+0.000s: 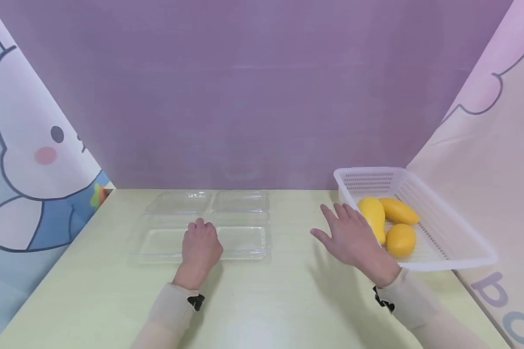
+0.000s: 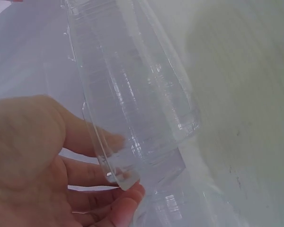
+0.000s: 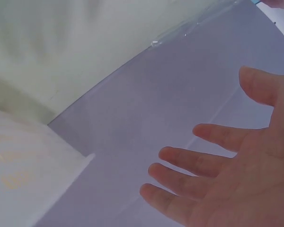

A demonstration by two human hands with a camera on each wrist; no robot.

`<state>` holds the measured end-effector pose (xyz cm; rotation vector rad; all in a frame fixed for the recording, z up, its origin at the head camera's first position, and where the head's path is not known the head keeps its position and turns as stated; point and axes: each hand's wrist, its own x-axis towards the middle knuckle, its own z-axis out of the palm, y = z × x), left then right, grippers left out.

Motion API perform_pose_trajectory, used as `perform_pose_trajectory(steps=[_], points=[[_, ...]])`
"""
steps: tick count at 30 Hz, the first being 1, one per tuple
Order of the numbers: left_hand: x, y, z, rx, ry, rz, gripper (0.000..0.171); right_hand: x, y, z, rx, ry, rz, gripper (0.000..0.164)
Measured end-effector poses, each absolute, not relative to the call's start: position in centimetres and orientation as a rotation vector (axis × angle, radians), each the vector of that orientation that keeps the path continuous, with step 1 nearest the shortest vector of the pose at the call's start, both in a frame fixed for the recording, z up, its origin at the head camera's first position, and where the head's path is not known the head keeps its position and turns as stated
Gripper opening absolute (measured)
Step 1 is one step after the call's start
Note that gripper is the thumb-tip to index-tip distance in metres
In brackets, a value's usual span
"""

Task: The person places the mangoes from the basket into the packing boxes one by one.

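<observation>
My left hand (image 1: 200, 247) pinches the near rim of a clear plastic box (image 1: 244, 240) between thumb and fingers. Seen from the left wrist, the thumb shows through the box's transparent wall (image 2: 146, 94), and the fingertips meet at its corner. Behind the front trays lie clear plastic lids or trays (image 1: 242, 201), side by side at the table's back edge. My right hand (image 1: 349, 235) hovers over the table with its fingers spread and straight, holding nothing. Just right of it stands a white plastic basket (image 1: 445, 208). In the right wrist view the right palm (image 3: 246, 175) is bare.
The basket holds several yellow fruits: a long one (image 1: 399, 211), a pear-shaped one (image 1: 372, 218) and a round one (image 1: 401, 240). A purple panel (image 1: 262, 97) rises behind the pale table (image 1: 262, 310), with printed cloth (image 1: 35, 160) at both sides.
</observation>
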<state>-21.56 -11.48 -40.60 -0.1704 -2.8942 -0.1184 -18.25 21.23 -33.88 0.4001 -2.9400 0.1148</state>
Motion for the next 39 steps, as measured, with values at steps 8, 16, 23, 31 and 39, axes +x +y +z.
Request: perform_pose_trajectory(steps=[8,16,23,31,39], points=[[-21.6,-11.7,-41.0,-0.101,-2.878,-0.330,0.019,-18.7,22.6,-32.7,0.357,-2.966,0.099,0.069],[-22.0,-11.8,-40.7,-0.067,-2.947,-0.562,0.021,-19.1,25.0,-31.6,0.337,-2.981,0.118,0.068],[-22.2,-11.6,-40.8,-0.058,-2.921,-0.643,0.016,-19.5,26.8,-31.1,0.266,-3.033,0.146,0.072],[-22.6,-11.5,-41.3,-0.094,-2.831,-0.697,0.008,-20.4,28.7,-30.8,0.185,-3.103,0.186,0.078],[-22.7,-11.0,-41.4,-0.113,-2.813,-0.771,0.010,-21.3,31.1,-31.0,0.124,-3.170,0.278,0.085]])
